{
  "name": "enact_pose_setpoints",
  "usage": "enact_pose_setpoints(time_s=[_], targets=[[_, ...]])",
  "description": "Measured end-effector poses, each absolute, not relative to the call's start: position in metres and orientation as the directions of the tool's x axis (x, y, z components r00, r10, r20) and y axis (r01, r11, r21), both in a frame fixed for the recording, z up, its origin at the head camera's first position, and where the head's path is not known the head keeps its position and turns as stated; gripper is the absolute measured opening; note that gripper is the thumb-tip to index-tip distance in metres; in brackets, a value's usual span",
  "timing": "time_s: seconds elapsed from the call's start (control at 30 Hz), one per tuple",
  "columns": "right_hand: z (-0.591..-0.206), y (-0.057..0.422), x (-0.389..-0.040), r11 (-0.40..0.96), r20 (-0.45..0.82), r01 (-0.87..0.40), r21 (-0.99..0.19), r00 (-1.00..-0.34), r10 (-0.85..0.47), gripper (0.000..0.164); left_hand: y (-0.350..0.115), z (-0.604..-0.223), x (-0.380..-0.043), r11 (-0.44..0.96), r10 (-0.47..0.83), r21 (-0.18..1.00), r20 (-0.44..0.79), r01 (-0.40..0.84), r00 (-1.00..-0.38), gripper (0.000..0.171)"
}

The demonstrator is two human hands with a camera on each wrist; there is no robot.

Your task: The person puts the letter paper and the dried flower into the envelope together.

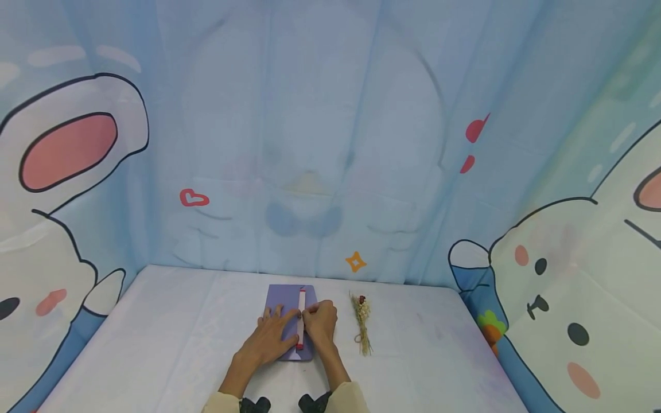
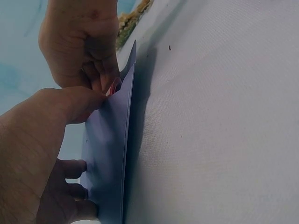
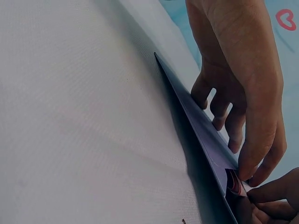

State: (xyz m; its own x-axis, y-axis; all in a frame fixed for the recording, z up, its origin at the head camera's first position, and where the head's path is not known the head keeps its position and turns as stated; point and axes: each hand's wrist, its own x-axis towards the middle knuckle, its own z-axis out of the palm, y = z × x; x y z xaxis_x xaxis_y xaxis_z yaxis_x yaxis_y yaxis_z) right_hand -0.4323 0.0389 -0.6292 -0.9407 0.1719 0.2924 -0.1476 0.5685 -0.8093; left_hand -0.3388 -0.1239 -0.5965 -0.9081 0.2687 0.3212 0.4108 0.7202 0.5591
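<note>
- Left rabbit (image 1: 46, 287): printed on the blue curtain (image 1: 310, 115), beside the table's left edge.
- Heart (image 1: 194, 198): a red outline on the curtain, above the table (image 1: 181, 338).
- Left hand (image 1: 269, 339): coming from a cream sleeve (image 1: 221, 402); fingers spread over the card, with index finger and thumb reaching to the strip.
- Card (image 1: 281, 295): purple, on the white table in front of the person, under the left hand; the wrist views show its near edge standing off the cloth.
- Strip (image 1: 301, 327): white with red ends, lying lengthwise on the card's right half, between the hands.
- Right hand (image 1: 321, 321): fingers bent, tips at the strip; I cannot tell whether they pinch it.
- Bouquet (image 1: 362, 322): dried flowers, near the right hand, apart from the card.
- Right rabbit (image 1: 583, 287): on the curtain, past the table's right edge.
</note>
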Motion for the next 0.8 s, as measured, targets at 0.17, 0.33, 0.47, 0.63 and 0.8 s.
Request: enact_pose_setpoints(time_s=[0.17,0.33,0.47,0.63,0.8], targets=[[-0.630,0.037,-0.434,0.560,0.288,-0.150,-0.815,-0.943,0.167,0.012,-0.124,-0.598,-0.341,0.743,0.278,0.522,0.329,0.419,-0.903,0.061],[-0.629,0.034,-0.434,0.542,0.269,-0.147,-0.827,-0.951,0.153,0.011,-0.125,-0.596,-0.339,0.733,0.277,0.538,0.322,0.416,-0.905,0.058],[-0.630,0.033,-0.435,0.528,0.260,-0.154,-0.835,-0.956,0.134,0.010,-0.125,-0.594,-0.338,0.723,0.270,0.549,0.334,0.419,-0.903,0.057],[-0.633,0.034,-0.439,0.554,0.258,-0.147,-0.820,-0.958,0.127,0.010,-0.125,-0.594,-0.337,0.727,0.271,0.545,0.332,0.418,-0.904,0.057],[-0.636,0.034,-0.441,0.566,0.265,-0.148,-0.811,-0.956,0.130,0.011,-0.124,-0.587,-0.334,0.709,0.258,0.590,0.292,0.386,-0.921,0.061]])
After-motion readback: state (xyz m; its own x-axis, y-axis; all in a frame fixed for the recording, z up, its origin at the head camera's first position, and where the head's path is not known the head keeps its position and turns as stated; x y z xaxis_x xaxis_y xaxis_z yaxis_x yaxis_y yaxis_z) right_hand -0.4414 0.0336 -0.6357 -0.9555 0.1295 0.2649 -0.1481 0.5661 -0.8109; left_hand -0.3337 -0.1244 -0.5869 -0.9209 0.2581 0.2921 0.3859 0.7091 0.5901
